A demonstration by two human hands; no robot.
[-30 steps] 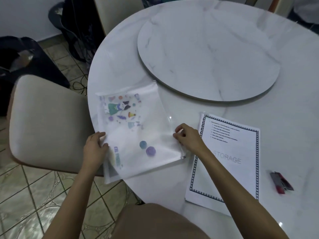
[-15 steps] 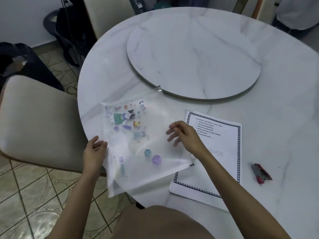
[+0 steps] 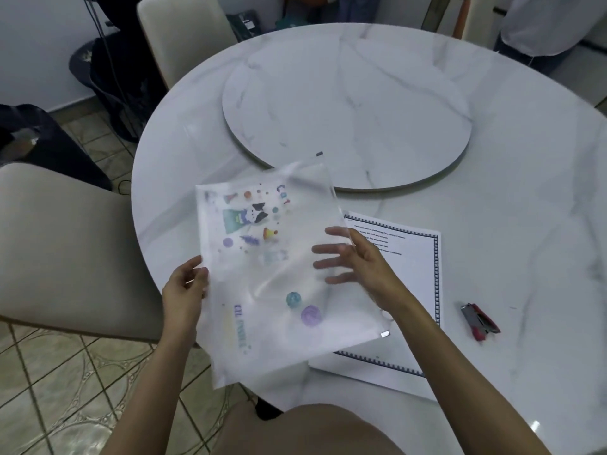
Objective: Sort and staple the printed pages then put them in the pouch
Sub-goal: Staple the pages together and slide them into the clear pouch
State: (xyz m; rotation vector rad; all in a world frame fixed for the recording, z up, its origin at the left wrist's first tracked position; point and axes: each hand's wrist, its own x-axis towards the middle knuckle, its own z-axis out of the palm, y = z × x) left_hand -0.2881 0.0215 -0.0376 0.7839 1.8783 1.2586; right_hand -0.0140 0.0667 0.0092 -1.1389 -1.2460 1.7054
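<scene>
Translucent plastic printed with cartoon shapes, the pouch hangs over the near edge of the marble table between our hands. Our left hand pinches its left edge, and the spread fingers of our right hand show through the plastic. The printed pages lie flat just right of it, with the red stapler beyond.

The pouch is frosted, translucent plastic. The surface is glossy white marble. The pages are matt paper.
</scene>
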